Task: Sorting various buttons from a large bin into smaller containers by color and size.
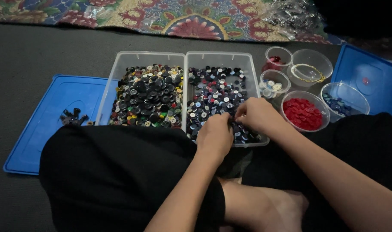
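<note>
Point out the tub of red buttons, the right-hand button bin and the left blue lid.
tub of red buttons (pixel 304 113), head view, on the red pile inside.
right-hand button bin (pixel 217 57), head view, on its far rim.
left blue lid (pixel 41 129), head view, on its bare middle.

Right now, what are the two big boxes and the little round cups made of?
The two big boxes look like clear, slightly cloudy plastic: the buttons show through their walls. The little round cups seem thin see-through plastic too, with shiny rims. Both hands, left hand and right hand, dig in the right box's buttons.
</note>
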